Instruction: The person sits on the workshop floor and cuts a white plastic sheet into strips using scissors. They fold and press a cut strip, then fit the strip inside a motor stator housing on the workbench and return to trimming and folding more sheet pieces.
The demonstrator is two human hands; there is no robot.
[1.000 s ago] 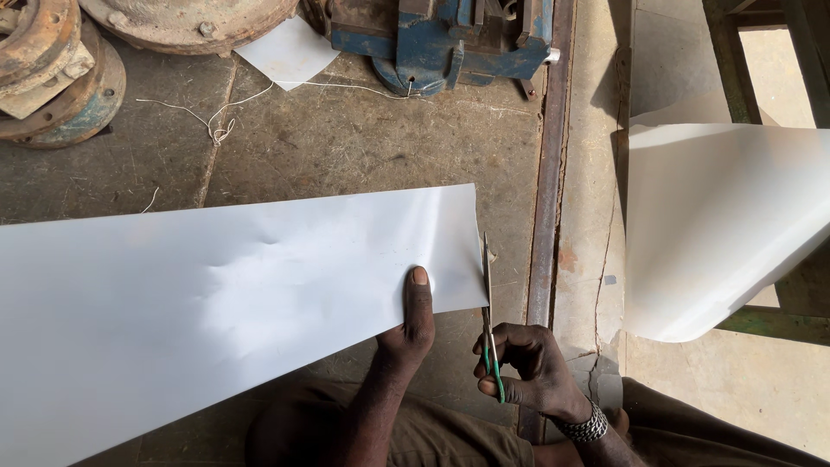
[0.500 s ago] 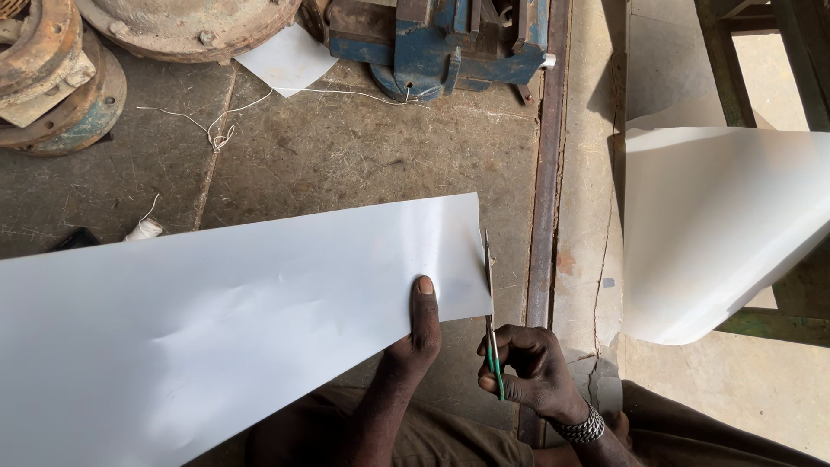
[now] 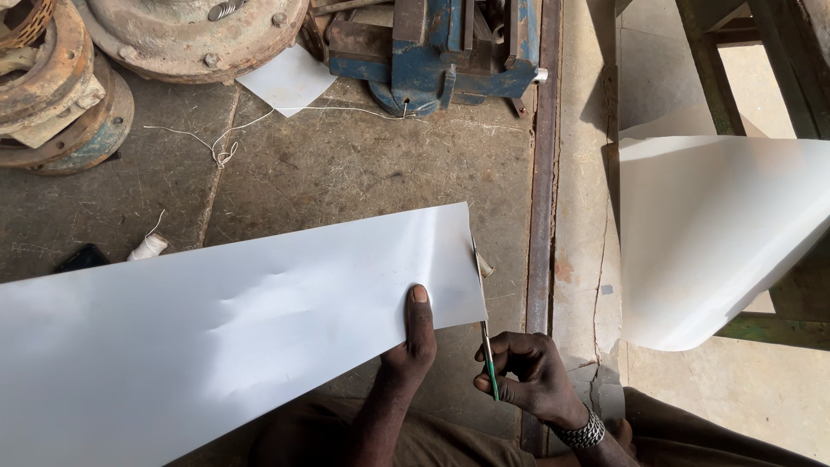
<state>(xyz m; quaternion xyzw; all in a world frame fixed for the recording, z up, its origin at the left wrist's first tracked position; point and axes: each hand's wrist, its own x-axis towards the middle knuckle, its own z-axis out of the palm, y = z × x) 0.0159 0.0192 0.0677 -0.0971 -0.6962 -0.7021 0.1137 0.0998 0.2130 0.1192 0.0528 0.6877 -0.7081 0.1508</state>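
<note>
My right hand [image 3: 529,374] sits low in the frame, just right of centre, fingers curled shut around the green handles of a pair of scissors [image 3: 486,333], whose thin blades point up along the short right edge of the white sheet [image 3: 242,337]. A metal bracelet [image 3: 586,430] circles that wrist. Just left of it, my left hand [image 3: 413,342] presses down on the sheet's lower right corner, thumb stretched flat on top, the other fingers tucked out of sight beneath, so it pinches the sheet. The sheet is smooth, glossy and plain white, with a few soft dents near its middle, and it runs from the centre out past the left edge, lying over the concrete floor [image 3: 346,173]. Farther right, another curled white sheet [image 3: 709,233] hangs. At the top stand a blue vise [image 3: 432,60] and rusty metal parts [image 3: 52,86], with loose string [image 3: 220,143] between.
</note>
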